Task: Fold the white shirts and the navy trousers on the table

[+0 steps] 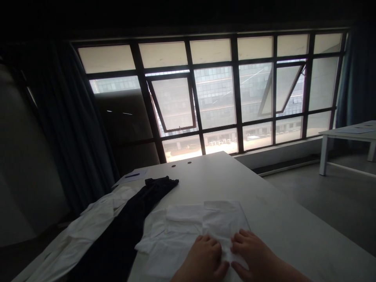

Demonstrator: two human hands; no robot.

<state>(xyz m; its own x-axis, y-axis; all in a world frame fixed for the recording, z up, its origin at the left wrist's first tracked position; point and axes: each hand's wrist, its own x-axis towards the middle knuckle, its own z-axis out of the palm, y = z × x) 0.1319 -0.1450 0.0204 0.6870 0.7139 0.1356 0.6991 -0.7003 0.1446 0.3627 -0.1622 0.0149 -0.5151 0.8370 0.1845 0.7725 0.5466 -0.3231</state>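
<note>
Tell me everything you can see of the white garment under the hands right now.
The white garment lies flat on the white table, folded into overlapping layers, with soft creases and a loose flap at its left side. It looks like thin, matte cloth; its exact type cannot be told. The left hand and right hand rest on its near part, side by side. A black garment lies just to its left.

The white cloth (173, 250) and black garment (116, 243) run off the picture's bottom edge
</note>
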